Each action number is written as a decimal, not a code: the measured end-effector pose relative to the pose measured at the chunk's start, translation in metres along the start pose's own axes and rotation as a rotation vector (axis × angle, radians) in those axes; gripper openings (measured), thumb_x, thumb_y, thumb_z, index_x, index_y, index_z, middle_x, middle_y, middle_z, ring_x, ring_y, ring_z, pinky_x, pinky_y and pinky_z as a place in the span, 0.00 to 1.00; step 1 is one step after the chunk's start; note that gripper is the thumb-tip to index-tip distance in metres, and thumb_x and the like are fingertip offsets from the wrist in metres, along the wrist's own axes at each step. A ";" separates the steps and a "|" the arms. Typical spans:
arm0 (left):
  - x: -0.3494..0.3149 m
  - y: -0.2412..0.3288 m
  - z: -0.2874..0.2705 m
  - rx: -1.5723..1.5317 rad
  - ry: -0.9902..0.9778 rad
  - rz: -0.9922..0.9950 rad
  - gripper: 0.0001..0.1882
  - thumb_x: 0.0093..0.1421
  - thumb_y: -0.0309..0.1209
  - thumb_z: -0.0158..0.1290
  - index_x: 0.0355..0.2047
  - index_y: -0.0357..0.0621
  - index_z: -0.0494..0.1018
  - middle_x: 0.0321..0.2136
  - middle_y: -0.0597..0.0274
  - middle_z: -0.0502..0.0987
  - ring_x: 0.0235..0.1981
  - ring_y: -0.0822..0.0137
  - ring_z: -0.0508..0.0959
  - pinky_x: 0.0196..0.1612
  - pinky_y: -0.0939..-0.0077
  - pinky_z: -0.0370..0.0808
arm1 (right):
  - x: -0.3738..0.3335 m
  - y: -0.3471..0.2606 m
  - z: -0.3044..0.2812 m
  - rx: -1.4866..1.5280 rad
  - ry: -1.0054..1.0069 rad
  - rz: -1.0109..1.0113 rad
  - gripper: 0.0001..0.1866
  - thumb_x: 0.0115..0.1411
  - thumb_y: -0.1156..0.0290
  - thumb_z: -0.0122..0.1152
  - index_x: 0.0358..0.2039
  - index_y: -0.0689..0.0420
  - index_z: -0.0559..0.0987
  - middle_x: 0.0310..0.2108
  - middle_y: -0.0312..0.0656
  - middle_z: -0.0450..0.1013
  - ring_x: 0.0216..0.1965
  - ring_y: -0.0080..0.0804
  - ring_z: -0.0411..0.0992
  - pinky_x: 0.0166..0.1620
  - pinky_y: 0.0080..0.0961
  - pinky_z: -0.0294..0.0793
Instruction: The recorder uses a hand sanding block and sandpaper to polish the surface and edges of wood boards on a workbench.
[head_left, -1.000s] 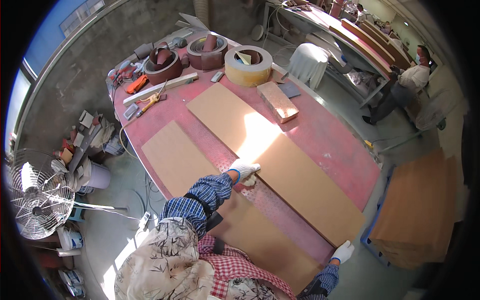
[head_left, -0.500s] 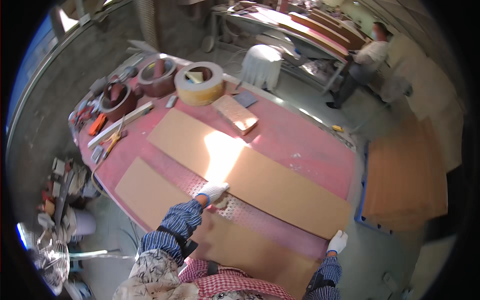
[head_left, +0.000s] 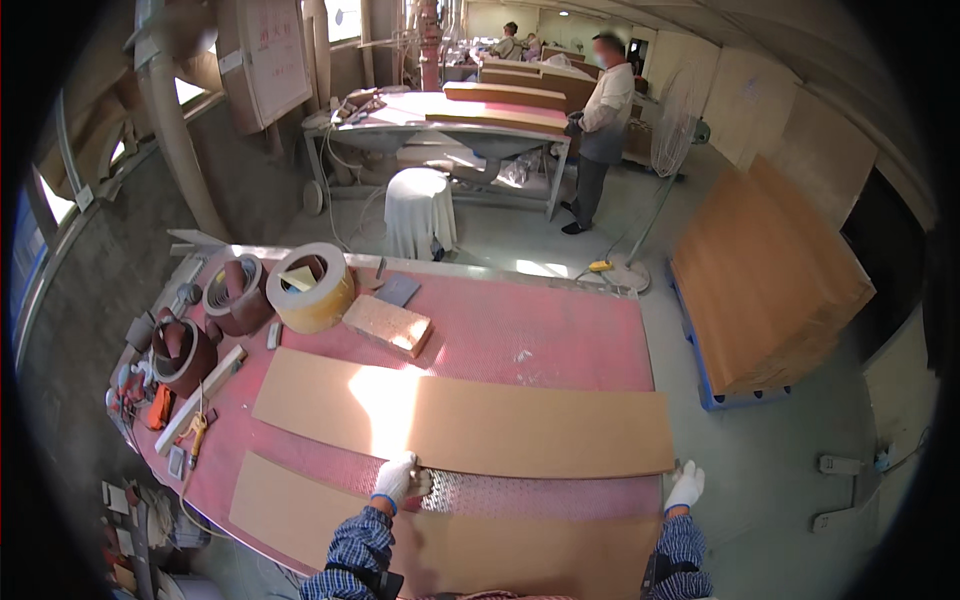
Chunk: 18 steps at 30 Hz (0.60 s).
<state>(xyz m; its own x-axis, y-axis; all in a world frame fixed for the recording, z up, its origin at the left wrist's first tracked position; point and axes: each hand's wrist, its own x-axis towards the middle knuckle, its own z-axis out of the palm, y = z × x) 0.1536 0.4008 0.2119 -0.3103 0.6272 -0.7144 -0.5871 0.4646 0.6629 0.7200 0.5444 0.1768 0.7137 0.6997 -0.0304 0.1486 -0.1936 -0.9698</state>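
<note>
A long tan board (head_left: 540, 425) lies across the pink table. My left hand (head_left: 396, 480), in a white glove, is closed at its near edge, the fingertips just over that edge; a tan, shadowed part beside the glove is hard to make out. My right hand (head_left: 686, 486), also gloved, is just off the board's right near corner with its fingers apart and nothing in them. Closer to me a second tan board (head_left: 300, 510) runs along the near side, partly covered by my left arm. Bright sunlight falls on the far board.
On the pink table (head_left: 560, 340) stand a yellow-sided roll (head_left: 315, 305), dark red abrasive rolls (head_left: 185, 365), a cork-like block (head_left: 390, 325) and a yellow air blow gun (head_left: 198, 435). Stacked brown sheets (head_left: 770, 280) rest on a blue pallet (head_left: 710, 390) at right. A person (head_left: 600, 120) stands by another bench.
My view has lifted and turned, showing more of the room. My right hand has come away from the board's corner. My left hand stays at the near edge.
</note>
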 end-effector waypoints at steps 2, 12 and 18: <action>0.011 -0.026 -0.035 0.086 0.013 0.019 0.15 0.65 0.39 0.50 0.36 0.36 0.70 0.27 0.52 0.76 0.25 0.53 0.81 0.30 0.59 0.83 | -0.038 0.004 -0.009 0.168 0.062 0.189 0.15 0.65 0.62 0.53 0.42 0.62 0.72 0.32 0.47 0.74 0.31 0.38 0.75 0.32 0.33 0.76; 0.031 -0.039 -0.022 0.044 -0.117 -0.041 0.16 0.69 0.38 0.46 0.39 0.34 0.69 0.38 0.39 0.77 0.38 0.41 0.80 0.41 0.47 0.82 | -0.093 -0.043 -0.004 0.358 -0.744 0.495 0.17 0.63 0.67 0.58 0.46 0.66 0.71 0.45 0.54 0.70 0.44 0.61 0.74 0.38 0.46 0.82; 0.030 -0.029 -0.016 0.044 -0.105 -0.064 0.15 0.69 0.35 0.46 0.41 0.31 0.69 0.40 0.38 0.77 0.38 0.39 0.80 0.41 0.47 0.82 | -0.061 -0.061 0.027 0.172 -0.870 0.614 0.23 0.62 0.65 0.61 0.49 0.69 0.69 0.46 0.61 0.71 0.42 0.63 0.75 0.39 0.49 0.82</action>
<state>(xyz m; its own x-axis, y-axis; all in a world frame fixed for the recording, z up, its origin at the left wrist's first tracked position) 0.1496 0.3962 0.1679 -0.1922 0.6566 -0.7294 -0.5693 0.5308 0.6278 0.6493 0.5321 0.2312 -0.1084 0.7779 -0.6190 -0.2154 -0.6263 -0.7493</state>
